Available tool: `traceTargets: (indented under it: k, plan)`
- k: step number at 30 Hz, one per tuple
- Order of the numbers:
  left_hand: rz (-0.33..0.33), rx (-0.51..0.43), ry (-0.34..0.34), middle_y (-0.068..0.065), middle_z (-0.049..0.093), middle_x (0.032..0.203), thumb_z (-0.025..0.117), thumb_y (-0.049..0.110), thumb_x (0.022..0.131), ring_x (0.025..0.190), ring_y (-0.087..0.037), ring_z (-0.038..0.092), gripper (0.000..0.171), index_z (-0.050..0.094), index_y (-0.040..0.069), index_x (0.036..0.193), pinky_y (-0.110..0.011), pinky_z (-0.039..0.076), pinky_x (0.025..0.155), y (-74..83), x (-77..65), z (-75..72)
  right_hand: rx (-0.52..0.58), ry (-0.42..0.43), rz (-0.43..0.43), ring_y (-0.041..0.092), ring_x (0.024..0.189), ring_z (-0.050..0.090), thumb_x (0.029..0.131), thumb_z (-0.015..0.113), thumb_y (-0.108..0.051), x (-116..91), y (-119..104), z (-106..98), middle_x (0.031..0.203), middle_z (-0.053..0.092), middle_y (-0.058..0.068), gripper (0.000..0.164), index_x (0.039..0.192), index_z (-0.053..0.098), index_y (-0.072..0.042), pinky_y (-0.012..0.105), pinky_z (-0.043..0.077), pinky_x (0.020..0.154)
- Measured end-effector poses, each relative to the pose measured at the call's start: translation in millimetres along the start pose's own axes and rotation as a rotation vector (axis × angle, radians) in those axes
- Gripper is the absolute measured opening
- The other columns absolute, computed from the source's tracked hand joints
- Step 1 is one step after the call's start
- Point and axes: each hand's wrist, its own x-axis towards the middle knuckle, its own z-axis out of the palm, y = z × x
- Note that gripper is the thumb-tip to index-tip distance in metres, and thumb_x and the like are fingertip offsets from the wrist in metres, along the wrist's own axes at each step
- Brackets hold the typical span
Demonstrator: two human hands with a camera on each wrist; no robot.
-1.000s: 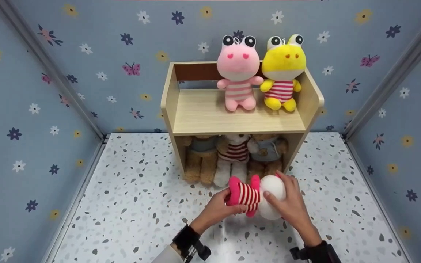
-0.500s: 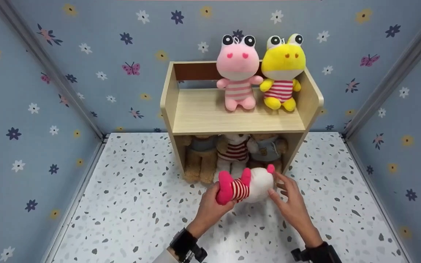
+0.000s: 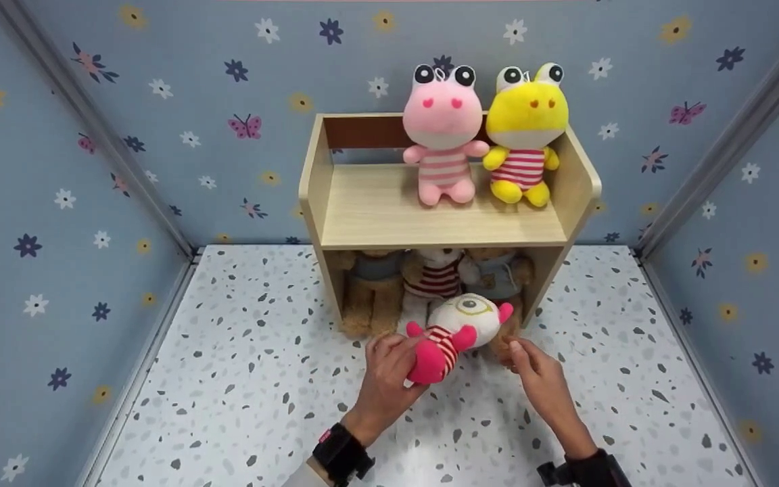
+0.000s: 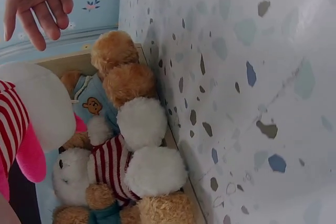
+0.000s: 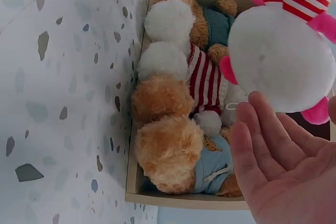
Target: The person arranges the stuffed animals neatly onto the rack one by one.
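Note:
A plush toy (image 3: 465, 330) with a white head, pink limbs and a red-and-white striped body lies tilted in the air before the shelf's lower opening. My left hand (image 3: 384, 370) grips it by its pink lower end. One round eye with a yellow outline shows in the head view. To the right of the toy's head, my right hand (image 3: 544, 379) is apart from it in the head view. In the right wrist view, the right hand (image 5: 286, 163) has its fingers extended close beside the white head (image 5: 281, 59). Most of the left hand is outside its own wrist view.
A wooden two-tier shelf (image 3: 362, 223) stands against the flowered wall. On its upper tier sit a pink plush frog (image 3: 442, 122) and a yellow plush frog (image 3: 525, 122). Three plush bears fill the lower tier, one in red-and-white stripes (image 5: 205, 77). Speckled floor (image 3: 261, 379) surrounds the shelf.
The plush toy has turned in the left hand, so its eye now shows, and has moved closer to the shelf. The right hand has let go of its head.

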Motion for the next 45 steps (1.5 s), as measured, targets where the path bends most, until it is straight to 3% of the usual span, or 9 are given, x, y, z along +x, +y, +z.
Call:
traceTargets:
  k: [7,14,25,28,33,36,39,41,45]
  plan:
    - [0.136,0.134,-0.071,-0.001,0.065,0.14,0.097,0.023,0.071,0.112,-0.021,0.057,0.056,0.072,0.013,0.12,-0.053,0.038,0.1,3.3,0.5,-6.4,0.159,-0.053,0.051,0.03,0.104,0.072,0.115,0.034,-0.032,4.3,-10.1,2.1,0.111,0.074,0.019,0.05,0.131,0.064,0.004,0.035,0.058,0.088]
    - [0.217,0.152,-0.104,-0.001,0.061,0.145,0.09,0.016,0.079,0.119,-0.021,0.057,0.053,0.073,0.022,0.129,-0.052,0.038,0.101,5.2,-2.0,-5.8,0.202,-0.037,0.069,0.016,0.09,0.071,0.114,0.034,-0.032,8.8,-18.1,8.8,0.103,0.074,0.018,0.051,0.125,0.059,0.012,0.029,0.058,0.083]
    - [0.262,0.178,-0.08,-0.008,0.053,0.15,0.079,0.012,0.09,0.139,-0.033,0.044,0.055,0.066,0.033,0.138,-0.054,0.039,0.106,3.2,-8.5,-2.8,0.314,-0.025,0.155,0.015,0.096,0.071,0.111,0.047,-0.031,16.5,-22.1,19.9,0.119,0.066,0.02,0.048,0.143,0.048,0.005,0.028,0.059,0.08]
    - [0.252,0.198,-0.088,-0.008,0.053,0.149,0.083,0.013,0.085,0.139,-0.033,0.045,0.06,0.066,0.033,0.139,-0.055,0.041,0.105,2.3,-10.1,-2.4,0.336,-0.013,0.173,0.016,0.097,0.071,0.109,0.053,-0.029,17.1,-23.7,21.9,0.12,0.066,0.02,0.049,0.144,0.047,0.005,0.028,0.059,0.079]
    - [0.179,0.186,-0.203,-0.01,0.042,0.157,0.091,0.017,0.075,0.147,-0.035,0.036,0.084,0.054,0.032,0.149,-0.059,0.038,0.107,-2.3,-13.0,-5.9,0.426,0.011,0.185,0.017,0.098,0.072,0.107,0.057,-0.023,19.4,-27.5,20.4,0.122,0.064,0.019,0.049,0.147,0.045,0.002,0.028,0.06,0.08]
    - [0.121,0.052,-0.271,-0.015,0.034,0.162,0.082,0.013,0.077,0.151,-0.036,0.029,0.088,0.044,0.025,0.155,-0.061,0.035,0.11,-9.2,-14.0,-11.2,0.46,0.03,0.161,0.016,0.099,0.071,0.105,0.059,-0.016,21.1,-29.4,17.5,0.124,0.062,0.018,0.051,0.151,0.042,0.0,0.028,0.06,0.079]
    - [0.035,-0.105,-0.253,-0.021,0.035,0.16,0.069,0.011,0.078,0.147,-0.033,0.036,0.082,0.041,0.01,0.155,-0.056,0.04,0.11,-16.0,-12.5,-15.1,0.467,0.037,0.119,0.015,0.103,0.068,0.103,0.059,-0.008,21.3,-30.1,14.2,0.128,0.059,0.017,0.056,0.154,0.037,-0.002,0.027,0.059,0.081]
    - [-0.075,-0.193,-0.223,-0.02,0.04,0.157,0.066,0.014,0.083,0.142,-0.03,0.044,0.077,0.041,0.004,0.155,-0.049,0.046,0.106,-17.3,-8.8,-16.3,0.454,0.035,0.082,0.013,0.105,0.065,0.101,0.059,-0.004,20.4,-30.4,13.0,0.129,0.058,0.016,0.059,0.155,0.035,-0.001,0.026,0.057,0.082]
    - [-0.378,-0.41,-0.224,-0.014,0.045,0.154,0.069,0.026,0.098,0.137,-0.028,0.05,0.07,0.039,0.004,0.156,-0.045,0.05,0.103,-11.5,3.3,-14.8,0.437,0.009,-0.002,0.014,0.113,0.062,0.1,0.061,0.0,18.1,-29.4,14.6,0.133,0.057,0.014,0.062,0.156,0.035,0.0,0.026,0.055,0.09]
